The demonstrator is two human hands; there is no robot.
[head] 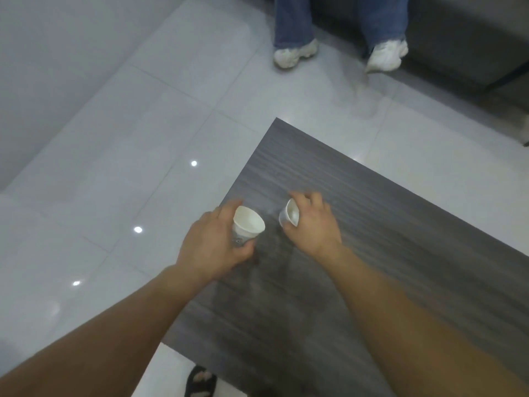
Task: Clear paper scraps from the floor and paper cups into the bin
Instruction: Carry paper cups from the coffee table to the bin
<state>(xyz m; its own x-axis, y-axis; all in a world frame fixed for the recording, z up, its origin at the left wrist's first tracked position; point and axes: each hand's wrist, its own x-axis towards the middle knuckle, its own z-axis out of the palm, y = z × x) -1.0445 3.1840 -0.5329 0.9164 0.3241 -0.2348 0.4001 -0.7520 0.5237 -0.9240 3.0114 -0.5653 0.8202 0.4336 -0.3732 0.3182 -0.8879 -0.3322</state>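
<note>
Whole view is soft w/ blur, so fine detail is lost. The lower part of the left cup point(248, 224) sits behind the thumb & fingers of the left hand point(211, 245). There's a dark print on its side, unreadable. The right cup point(288, 216) is mostly covered by the right hand point(313, 224), so only the rim & a strip of wall show. Can't tell if either base touches the worktop point(386, 230), whose near & right edges run out of frame. A person sitting opposite is cut off above the shins: jeans point(292, 21), white trainers point(295, 54). A black sandal point(200, 382) on the floor point(114, 144) by the worktop's near edge is partly cut off.

Worktop: flat, matte, grey wood-grain, sharp far corner. Floor: glossy white tiles, thin grout lines, light spots reflected. Dark grey sofa point(463, 38) at far right.

Cups: small, white paper, tapered, round rim, white inside. Both are near the worktop's left edge, close together but not touching. Left one tilts w/ its mouth up & to the right, right one tips w/ its mouth facing left. Each hand is curled round its own cup, fingers wrapped on the wall.
</note>
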